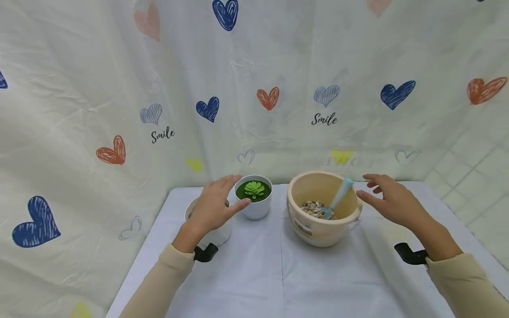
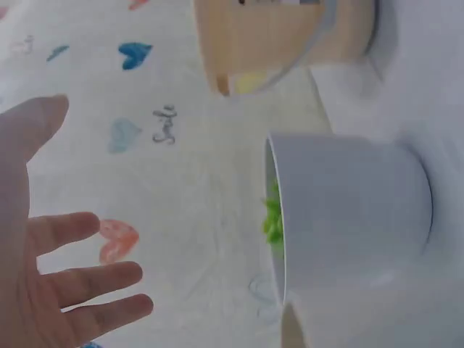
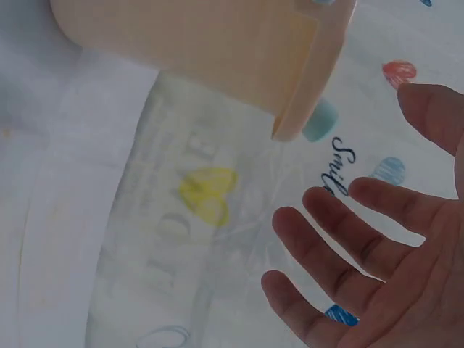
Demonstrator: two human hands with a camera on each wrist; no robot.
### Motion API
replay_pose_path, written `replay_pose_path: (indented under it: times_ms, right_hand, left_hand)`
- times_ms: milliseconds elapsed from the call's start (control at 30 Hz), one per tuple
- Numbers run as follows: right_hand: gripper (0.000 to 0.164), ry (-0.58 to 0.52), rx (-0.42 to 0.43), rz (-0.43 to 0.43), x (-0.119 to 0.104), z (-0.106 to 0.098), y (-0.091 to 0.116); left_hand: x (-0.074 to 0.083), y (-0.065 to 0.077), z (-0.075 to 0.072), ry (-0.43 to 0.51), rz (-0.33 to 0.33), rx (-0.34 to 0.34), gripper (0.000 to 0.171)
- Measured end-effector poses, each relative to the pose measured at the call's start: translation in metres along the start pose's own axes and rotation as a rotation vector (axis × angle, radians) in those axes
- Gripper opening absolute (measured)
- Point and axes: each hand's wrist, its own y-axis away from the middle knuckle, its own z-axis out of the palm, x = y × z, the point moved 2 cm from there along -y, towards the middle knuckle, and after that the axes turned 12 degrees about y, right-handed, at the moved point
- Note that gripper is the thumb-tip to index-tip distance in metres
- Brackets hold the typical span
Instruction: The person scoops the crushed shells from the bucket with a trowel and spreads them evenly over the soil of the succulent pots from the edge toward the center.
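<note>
My left hand (image 1: 214,206), fingers extended and holding nothing, hovers over a white pot (image 1: 220,235) that it partly hides. Just right of it stands a white flowerpot (image 1: 256,209) with a green succulent (image 1: 253,189) in it; the left wrist view shows this flowerpot (image 2: 348,210) side-on. A cream bucket (image 1: 318,232) holds a layer of mixed pebbles (image 1: 312,208). Inside leans a small shovel (image 1: 343,193) with a pale blue handle, its tip in the pebbles. To the right of the bucket rim, my right hand (image 1: 391,199) hangs in the air with loosely spread fingers, gripping nothing.
A white cloth (image 1: 254,282) covers the table, with the pots and bucket toward its far edge. Behind hangs a pale curtain (image 1: 262,57) printed with hearts. The bucket's thin handle (image 1: 355,224) hangs down its right side.
</note>
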Motion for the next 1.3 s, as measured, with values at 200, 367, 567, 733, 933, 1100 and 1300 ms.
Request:
replay_pose_path:
  times_ms: [200, 367, 567, 733, 933, 1100, 1300]
  right_hand:
    - [0.07, -0.054, 0.041, -0.002, -0.008, 0.011, -0.016]
    - [0.066, -0.04, 0.045, -0.009, -0.013, 0.018, -0.027]
    - [0.06, -0.035, 0.12, 0.02, -0.015, 0.024, -0.034]
    - [0.051, -0.091, 0.159, 0.037, -0.018, 0.032, -0.035]
    - [0.049, -0.107, 0.192, 0.059, -0.024, 0.03, -0.03]
    - [0.043, -0.067, 0.234, 0.029, -0.036, 0.024, -0.027]
    - [0.036, -0.044, 0.213, 0.009, -0.052, 0.027, -0.028]
  left_hand:
    - [0.028, -0.013, 0.041, 0.373, 0.062, 0.082, 0.056]
    - [0.045, -0.024, 0.078, 0.672, 0.029, 0.066, 0.049]
    - [0.058, -0.033, 0.115, 0.847, -0.108, 0.069, 0.047]
    - [0.064, -0.036, 0.139, 0.919, -0.174, 0.09, 0.051]
    - [0.069, -0.038, 0.163, 1.036, -0.176, 0.1, 0.053]
    - [0.072, -0.035, 0.17, 1.071, -0.216, 0.108, 0.055]
    - [0.071, -0.028, 0.171, 1.06, -0.259, 0.104, 0.058]
